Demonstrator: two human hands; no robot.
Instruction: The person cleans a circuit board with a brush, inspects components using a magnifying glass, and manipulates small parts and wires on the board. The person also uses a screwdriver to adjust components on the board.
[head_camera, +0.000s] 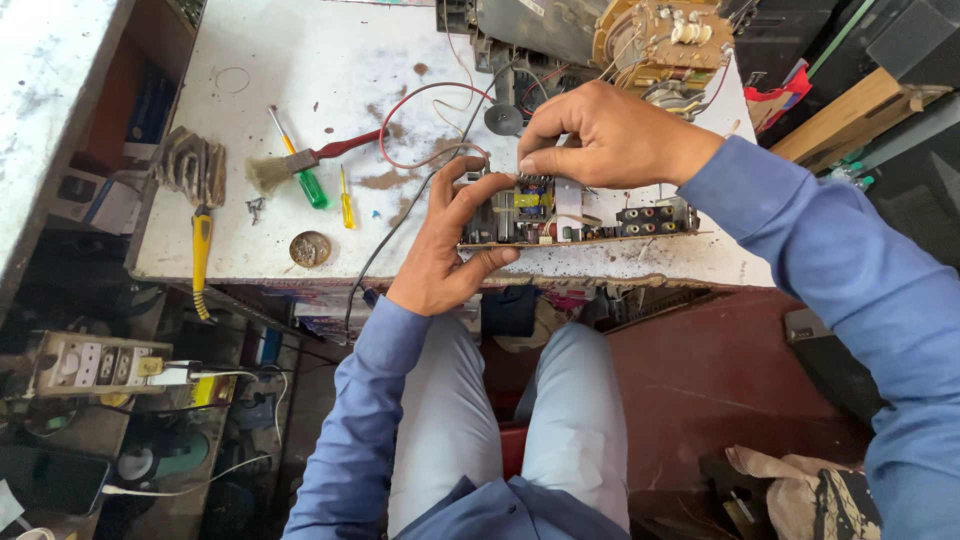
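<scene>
The left hand (447, 243) grips the near left end of a circuit board (570, 220) at the table (330, 60) edge, thumb under, fingers curled over the top. Just beyond, the right hand (600, 135) pinches thumb and forefinger together on a part atop the board. Farther left lie a brush (300, 160) and screwdrivers (305, 175).

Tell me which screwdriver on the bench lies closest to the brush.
The green-handled screwdriver: its shaft crosses right by the brush bristles. The small yellow screwdriver lies apart to the right, nearer the left hand; the yellow-handled tool sits lower left at the bench edge.
</scene>
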